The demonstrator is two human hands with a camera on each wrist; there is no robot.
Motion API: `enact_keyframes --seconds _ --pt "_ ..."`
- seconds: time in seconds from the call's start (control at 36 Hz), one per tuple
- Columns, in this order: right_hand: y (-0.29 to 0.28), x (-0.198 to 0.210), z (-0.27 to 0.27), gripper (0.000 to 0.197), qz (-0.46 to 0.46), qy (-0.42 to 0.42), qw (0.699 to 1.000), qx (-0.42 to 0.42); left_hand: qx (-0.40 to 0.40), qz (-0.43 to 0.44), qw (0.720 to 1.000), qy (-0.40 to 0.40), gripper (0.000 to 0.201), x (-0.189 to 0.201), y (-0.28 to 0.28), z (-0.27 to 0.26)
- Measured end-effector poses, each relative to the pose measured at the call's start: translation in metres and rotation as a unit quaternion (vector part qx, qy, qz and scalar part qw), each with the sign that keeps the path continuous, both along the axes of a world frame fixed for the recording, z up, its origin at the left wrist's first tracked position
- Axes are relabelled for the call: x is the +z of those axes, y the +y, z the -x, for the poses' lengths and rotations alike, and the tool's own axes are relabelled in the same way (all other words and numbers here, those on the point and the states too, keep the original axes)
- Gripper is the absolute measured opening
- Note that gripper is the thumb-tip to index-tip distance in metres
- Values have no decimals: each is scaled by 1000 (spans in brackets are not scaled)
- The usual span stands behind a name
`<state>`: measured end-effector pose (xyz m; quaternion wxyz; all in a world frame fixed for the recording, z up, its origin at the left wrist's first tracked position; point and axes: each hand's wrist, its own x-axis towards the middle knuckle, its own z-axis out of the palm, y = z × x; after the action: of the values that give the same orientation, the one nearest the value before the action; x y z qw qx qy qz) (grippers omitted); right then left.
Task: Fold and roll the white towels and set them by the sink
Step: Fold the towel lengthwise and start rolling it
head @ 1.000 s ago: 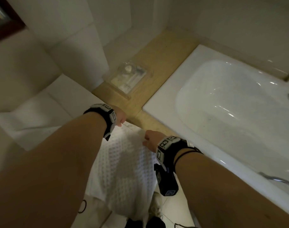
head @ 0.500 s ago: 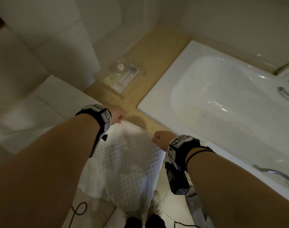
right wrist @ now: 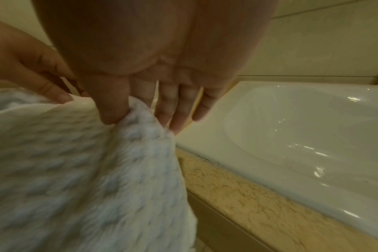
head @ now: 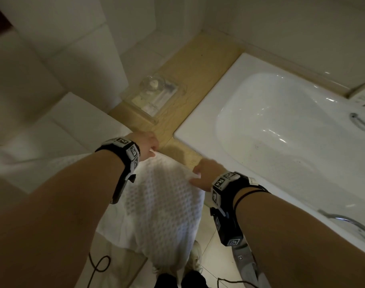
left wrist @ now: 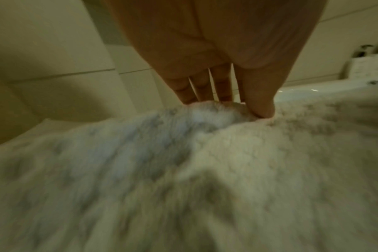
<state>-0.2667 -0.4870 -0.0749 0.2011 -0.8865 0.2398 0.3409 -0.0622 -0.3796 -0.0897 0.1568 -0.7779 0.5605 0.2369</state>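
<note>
A white waffle-weave towel (head: 160, 206) hangs down in front of me, held by its top edge. My left hand (head: 148, 145) pinches the top left corner of the towel (left wrist: 216, 117) between thumb and fingers. My right hand (head: 202, 173) pinches the top right corner of the towel (right wrist: 138, 116) between thumb and forefinger. The hands sit close together just in front of the yellow stone ledge (head: 189, 65). The white basin (head: 291, 125) lies right of my right hand. The towel's lower end is hidden behind itself.
A clear plastic tray (head: 154, 96) with small toiletries sits on the ledge beyond my left hand. Chrome grab handles (head: 362, 123) show at the basin's right rim. White tiled walls (head: 73, 55) close in at left. Tiled floor and shoes (head: 195, 254) lie below.
Both hands have kept their hold on the towel's top corners and have drifted slightly forward toward the ledge. The towel's top edge now sags a little between them.
</note>
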Motion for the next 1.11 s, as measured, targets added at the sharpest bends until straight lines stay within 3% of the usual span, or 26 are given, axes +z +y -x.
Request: enact_keyframes --seconds 0.08,0.17,0.28,0.42,0.53,0.69,0.81,0.89,0.97,1.03,1.11 --pt "6 3 -1 46 -14 -46 999 3 72 -13 997 29 28 -4 6 8" --pt "14 1 1 48 -63 -40 996 -51 105 -3 993 60 29 -9 13 12" --pt "16 3 2 19 -54 -32 997 -34 78 0 995 62 26 -7 20 12" --pt "17 1 7 28 -37 -12 999 -30 24 16 999 45 22 2 16 14" --pt "14 -6 10 34 -47 -31 996 -76 34 -19 999 23 9 7 6 17" --pt "13 -22 7 36 -49 4 994 -102 22 -25 999 1 9 5 -2 17" --pt "12 -29 12 46 -15 33 992 -123 7 -45 999 14 21 6 -4 17" --pt "11 -22 10 41 65 -33 990 -120 -19 -20 999 -23 26 6 -2 21" --pt "17 -1 -11 37 20 -113 990 -85 -16 30 996 -81 37 9 9 22" --pt "28 10 -29 28 -34 -114 993 -21 25 58 994 -91 39 16 20 19" --pt "51 18 -51 34 -44 -94 992 65 115 77 987 -80 34 30 42 8"
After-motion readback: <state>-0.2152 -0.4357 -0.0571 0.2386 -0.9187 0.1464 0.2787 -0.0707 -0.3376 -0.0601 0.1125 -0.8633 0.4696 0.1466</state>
